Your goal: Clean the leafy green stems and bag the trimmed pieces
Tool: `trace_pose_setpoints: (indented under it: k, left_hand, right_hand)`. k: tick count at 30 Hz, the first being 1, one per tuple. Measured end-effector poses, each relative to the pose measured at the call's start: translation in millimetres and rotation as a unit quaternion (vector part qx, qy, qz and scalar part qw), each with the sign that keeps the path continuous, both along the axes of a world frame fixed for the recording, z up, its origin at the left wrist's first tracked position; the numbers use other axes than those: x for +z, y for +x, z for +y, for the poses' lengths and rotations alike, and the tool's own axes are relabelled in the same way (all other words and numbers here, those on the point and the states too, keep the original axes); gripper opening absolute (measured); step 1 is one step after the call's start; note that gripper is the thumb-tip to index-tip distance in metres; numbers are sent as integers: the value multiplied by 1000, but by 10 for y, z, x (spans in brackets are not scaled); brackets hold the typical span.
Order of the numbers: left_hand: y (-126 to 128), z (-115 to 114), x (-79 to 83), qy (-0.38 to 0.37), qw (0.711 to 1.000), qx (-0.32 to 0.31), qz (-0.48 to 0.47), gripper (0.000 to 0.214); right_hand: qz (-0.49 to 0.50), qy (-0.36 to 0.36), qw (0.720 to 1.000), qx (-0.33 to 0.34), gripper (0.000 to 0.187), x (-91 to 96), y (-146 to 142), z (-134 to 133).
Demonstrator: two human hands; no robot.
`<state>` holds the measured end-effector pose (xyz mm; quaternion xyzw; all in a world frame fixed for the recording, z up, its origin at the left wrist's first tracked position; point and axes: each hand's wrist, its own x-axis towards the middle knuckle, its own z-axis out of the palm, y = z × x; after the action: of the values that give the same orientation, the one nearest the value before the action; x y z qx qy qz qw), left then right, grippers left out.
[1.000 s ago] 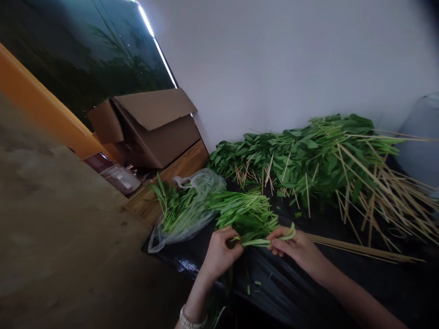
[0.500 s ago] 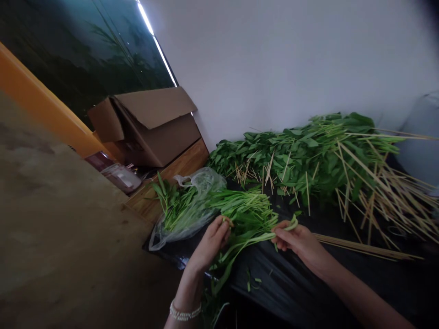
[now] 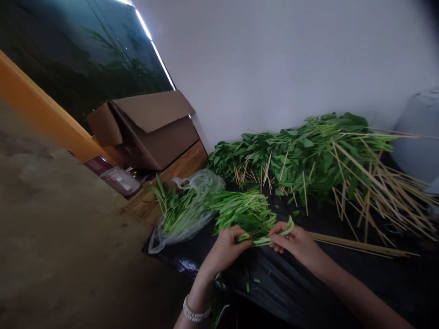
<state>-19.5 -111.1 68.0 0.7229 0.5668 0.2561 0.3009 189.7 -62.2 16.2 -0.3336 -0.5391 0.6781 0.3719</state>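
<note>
My left hand (image 3: 224,249) and my right hand (image 3: 295,242) both pinch one pale green vegetable stalk (image 3: 264,238) stretched between them, just above a black plastic sheet (image 3: 295,288). The stalk's thick end curls up past my right fingers. Right behind my hands lies a small pile of trimmed green stalks (image 3: 245,210). A clear plastic bag of leafy greens (image 3: 181,212) lies to the left of that pile. My left wrist wears a beaded bracelet.
A large heap of leafy greens with long pale stems (image 3: 318,157) runs along the white wall at the back right. An open cardboard box (image 3: 147,128) stands at the back left beside a wooden board (image 3: 171,176). Bare brown floor lies to the left.
My left hand had let go and reached toward the pile, the stalk's leafy end drooping down. Now it has come back and pinches the stalk again, held level between both hands.
</note>
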Motion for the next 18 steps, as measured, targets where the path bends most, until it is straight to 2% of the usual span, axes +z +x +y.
trace_pose_setpoints:
  k: [6,9,11,14,18]
  left_hand:
    - [101,-55,-69,82,979,-14,188,18]
    - [136,-75,-123,107,966,0,235,12]
    - [133,-79,-140,122,968,32,219,12]
    - [114,-65,-149,132,976,93,147,15]
    - [106,-8,-165,121,981,129,79,14]
  right_hand:
    - [-21,16,1000,4,29,-58,-19,-15]
    - [-29,23,999,13,29,-82,-36,-31]
    - [-27,32,999,16,29,-81,-53,-43]
    - [-11,36,999,16,31,-64,-94,-63]
    - [16,21,1000,8,35,-55,-149,-88]
